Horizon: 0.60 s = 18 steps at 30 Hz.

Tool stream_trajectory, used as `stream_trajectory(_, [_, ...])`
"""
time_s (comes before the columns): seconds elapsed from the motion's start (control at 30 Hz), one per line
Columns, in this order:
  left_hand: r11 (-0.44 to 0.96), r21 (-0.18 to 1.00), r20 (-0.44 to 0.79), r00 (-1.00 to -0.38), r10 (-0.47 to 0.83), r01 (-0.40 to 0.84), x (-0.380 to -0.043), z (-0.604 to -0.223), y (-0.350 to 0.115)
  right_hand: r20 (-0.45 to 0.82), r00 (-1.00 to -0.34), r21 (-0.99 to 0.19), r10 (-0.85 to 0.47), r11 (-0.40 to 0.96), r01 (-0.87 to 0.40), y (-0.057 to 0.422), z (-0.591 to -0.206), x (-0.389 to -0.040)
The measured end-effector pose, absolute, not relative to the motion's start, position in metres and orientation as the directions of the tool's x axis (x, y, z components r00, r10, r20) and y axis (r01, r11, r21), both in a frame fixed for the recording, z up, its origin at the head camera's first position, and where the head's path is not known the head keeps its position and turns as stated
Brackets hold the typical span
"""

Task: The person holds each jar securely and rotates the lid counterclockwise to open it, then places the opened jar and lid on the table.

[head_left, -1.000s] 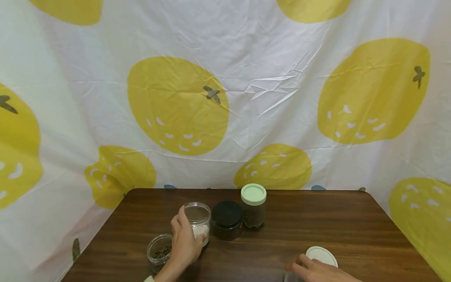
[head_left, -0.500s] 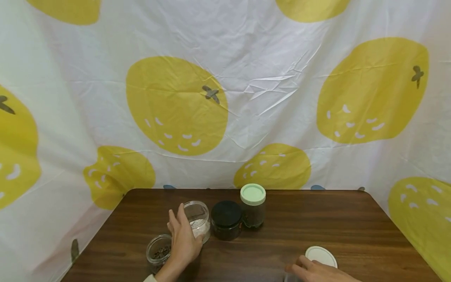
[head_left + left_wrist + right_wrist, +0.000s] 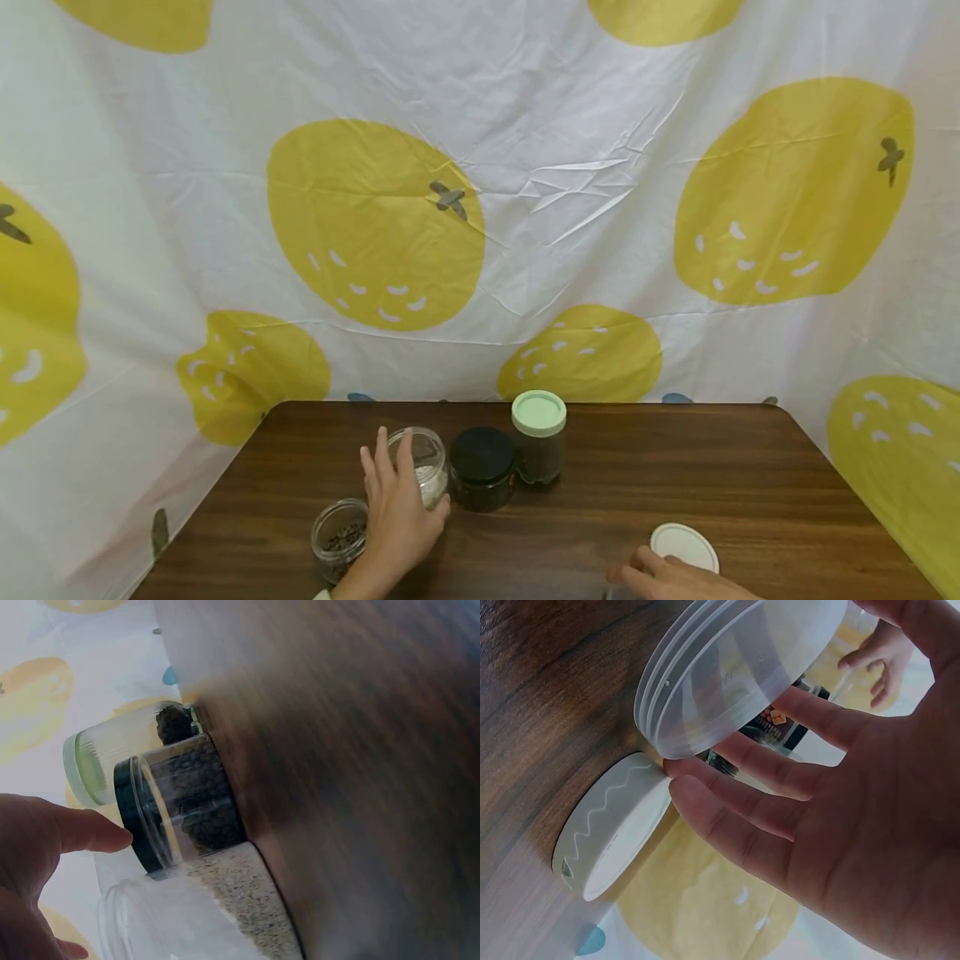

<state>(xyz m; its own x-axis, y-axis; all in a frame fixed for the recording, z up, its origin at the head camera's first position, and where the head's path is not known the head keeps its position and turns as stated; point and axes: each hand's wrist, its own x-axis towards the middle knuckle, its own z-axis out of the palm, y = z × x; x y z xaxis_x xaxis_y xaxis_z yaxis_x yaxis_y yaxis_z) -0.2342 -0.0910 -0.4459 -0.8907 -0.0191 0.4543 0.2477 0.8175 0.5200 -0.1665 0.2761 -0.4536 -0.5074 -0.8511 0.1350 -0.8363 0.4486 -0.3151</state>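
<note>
My left hand [image 3: 401, 521] is at the near left side of an uncapped clear jar [image 3: 433, 485] of pale grains, its fingers spread and mostly straight. In the left wrist view one fingertip [image 3: 120, 838] overlaps the edge of the black-lidded jar [image 3: 180, 802] beside it, which holds dark beans. Low on the right, my right hand [image 3: 667, 578] holds a clear plastic lid [image 3: 727, 690] between thumb and fingers. That lid is mostly hidden in the head view. Just beyond these fingers lies a pale round lid [image 3: 686, 546] on the table.
Another uncapped jar [image 3: 341, 533] with dark bits stands by my left wrist. A taller jar [image 3: 540, 442] with a mint-green lid is right of the black-lidded one, near the back of the brown table [image 3: 720, 467]. A lemon-print curtain [image 3: 585, 208] hangs behind.
My left hand has loosened from round the grain jar; its fingers have straightened and shifted slightly right. The jar sits a touch farther back than a second ago. My right hand barely moves.
</note>
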Motion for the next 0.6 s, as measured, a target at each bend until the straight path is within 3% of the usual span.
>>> stream_trajectory(0.1, [0.844, 0.450, 0.520, -0.854, 0.017, 0.291, -0.232, -0.445, -0.089, 0.130, -0.459, -0.230, -0.879, 0.424, -0.876, 0.274, -0.454, -0.166])
stream_trajectory(0.27, [0.873, 0.345, 0.623, -0.780, 0.062, 0.345, -0.229, -0.444, -0.085, 0.183, -0.286, 0.101, -0.940, 0.308, -0.946, 0.272, -0.461, -0.167])
stream_trajectory(0.43, [0.870, 0.288, 0.704, -0.704, 0.090, 0.400, -0.227, -0.441, -0.081, 0.199, -0.288, 0.172, -0.937, 0.323, -0.930, 0.270, -0.471, -0.166])
stream_trajectory(0.6, [0.858, 0.278, 0.719, -0.686, 0.113, 0.432, -0.224, -0.437, -0.076, 0.233, -0.318, 0.140, -0.919, 0.356, -0.924, 0.269, -0.475, -0.164])
